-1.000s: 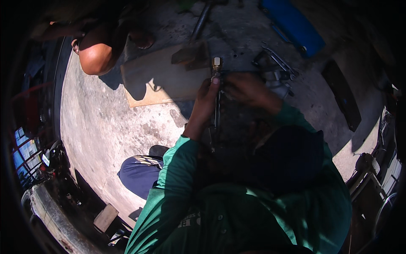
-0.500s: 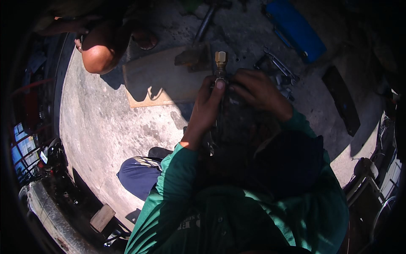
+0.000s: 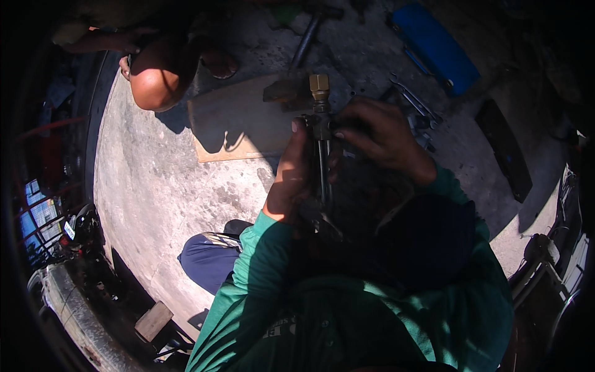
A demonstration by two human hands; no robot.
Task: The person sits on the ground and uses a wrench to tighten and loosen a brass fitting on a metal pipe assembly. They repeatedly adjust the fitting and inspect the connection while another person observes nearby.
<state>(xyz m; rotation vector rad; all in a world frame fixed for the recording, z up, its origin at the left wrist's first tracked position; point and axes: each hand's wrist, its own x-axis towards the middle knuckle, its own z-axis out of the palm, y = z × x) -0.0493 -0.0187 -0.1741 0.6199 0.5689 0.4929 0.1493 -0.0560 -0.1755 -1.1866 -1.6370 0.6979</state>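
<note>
Upright in front of me is what looks like a gas torch [image 3: 321, 128], with a dark metal body, a brass hex nut [image 3: 319, 85] at its far end and thin parallel tubes running back toward me. My left hand [image 3: 291, 170] is closed around it from the left, the thumb lying along the side of the body. Fingers of my right hand [image 3: 381, 133] are bent and pressed together against the body's right side, where a small part may be hidden under them. Deep shade covers the torch's near end.
A flat tan board [image 3: 235, 118] lies beyond my left hand, with a hammer [image 3: 305, 40] past it. Wrenches [image 3: 416, 99], a blue case [image 3: 437, 49] and a dark metal bar [image 3: 505, 149] lie to the right. Another person's knee [image 3: 155, 87] is at the far left.
My left thumb has shifted off the front of the torch to its left side, baring more of the body and tubes. The right fingers stay at its side. The view has shifted slightly.
</note>
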